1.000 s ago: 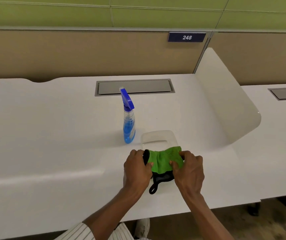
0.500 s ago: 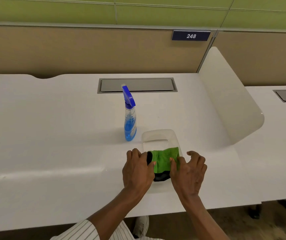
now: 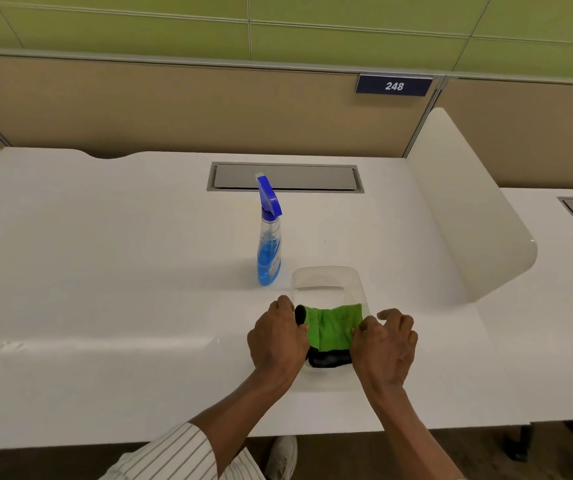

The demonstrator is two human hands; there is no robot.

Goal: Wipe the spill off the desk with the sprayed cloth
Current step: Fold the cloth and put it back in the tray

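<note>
Two hands at near counter (image 3: pixel 105 306) edge. Left hand (image 3: pixel 278 339) closed, gripping green cloth (image 3: pixel 333 329) edge; right hand (image 3: pixel 383 344) pinching opposite edge, outer fingers spread. Cloth between hands, over clear tray (image 3: pixel 357 278), black item beneath. Beyond left hand: spray bottle (image 3: pixel 269 247), upright. No spill discernible; wiping seemingly not begun.

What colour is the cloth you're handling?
Bright green cloth on top, with a black layer beneath it; clearest in the head view, between both hands.
</note>
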